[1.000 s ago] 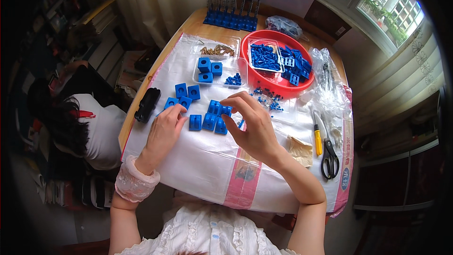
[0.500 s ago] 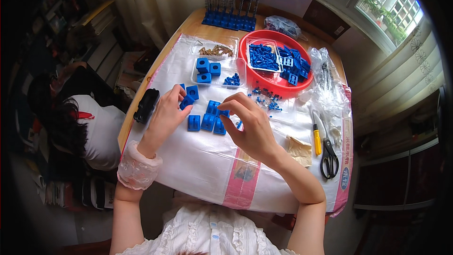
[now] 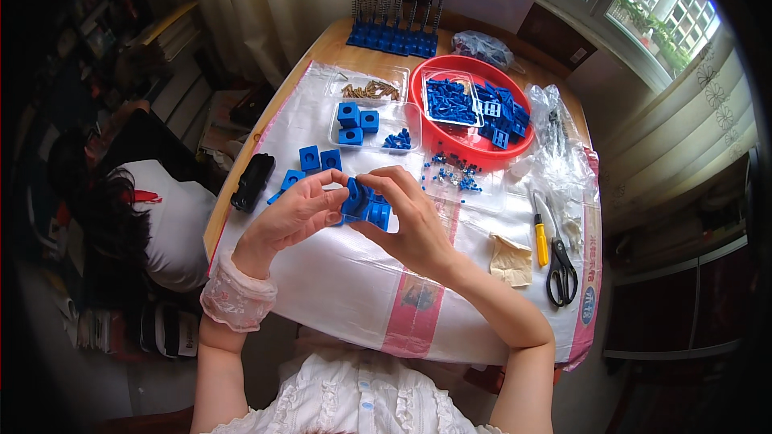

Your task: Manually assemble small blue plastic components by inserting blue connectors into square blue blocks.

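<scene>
A blue grooved block [image 3: 352, 196] is pinched between my two hands over the middle of the table. My left hand [image 3: 296, 213] grips it from the left with thumb and fingertips together. From the right, my right hand [image 3: 414, 225] curls its fingers and thumb round the same piece, partly hiding it. Just beneath and behind lie more blue grooved blocks [image 3: 378, 213], half covered by my fingers. Beyond my left hand, blue blocks with round holes [image 3: 310, 158] rest on the white sheet, one [image 3: 292, 179] close to my wrist.
Clear trays hold brass screws [image 3: 370, 91], blue cubes [image 3: 349, 114] and small blue parts. A red basin [image 3: 515, 153] is full of blue pieces. Scissors [image 3: 561, 281], a yellow-handled tool [image 3: 541, 243] and a plastic bag [image 3: 551, 124] lie right. A person [image 3: 157, 217] sits at left.
My left hand has moved right, away from the holed blocks, and met my right hand. A blue grooved block is now held between them.
</scene>
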### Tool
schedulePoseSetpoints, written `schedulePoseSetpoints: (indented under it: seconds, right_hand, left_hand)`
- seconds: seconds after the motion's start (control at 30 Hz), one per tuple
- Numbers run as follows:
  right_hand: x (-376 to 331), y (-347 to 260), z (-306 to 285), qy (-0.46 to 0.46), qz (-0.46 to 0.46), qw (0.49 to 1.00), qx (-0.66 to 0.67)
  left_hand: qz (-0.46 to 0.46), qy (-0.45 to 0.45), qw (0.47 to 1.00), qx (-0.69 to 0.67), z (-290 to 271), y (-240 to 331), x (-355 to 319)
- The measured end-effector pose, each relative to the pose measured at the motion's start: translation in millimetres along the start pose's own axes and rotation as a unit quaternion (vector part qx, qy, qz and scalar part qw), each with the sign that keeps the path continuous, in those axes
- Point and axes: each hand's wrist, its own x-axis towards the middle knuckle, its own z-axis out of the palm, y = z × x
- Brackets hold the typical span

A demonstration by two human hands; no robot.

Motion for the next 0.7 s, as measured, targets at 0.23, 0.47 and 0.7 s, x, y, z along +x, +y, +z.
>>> schedulePoseSetpoints:
  seconds: [0.23,0.47,0.7]
  right_hand:
    - [-2,1,4,-0.023,0.042,0.997,0.056]
    - [0,-3,0,-0.044,0.113,0.99,0.077]
    - [15,14,-22,-0.04,0.138,0.989,-0.02]
  left_hand:
    - [-0.032,-0.025,0.997,-0.073,-3,-20,-3]
    - [-0.016,0.001,0.999,-0.038,-12,-21,-7]
    - [0.238,0.181,0.622,0.724,-34,15,13]
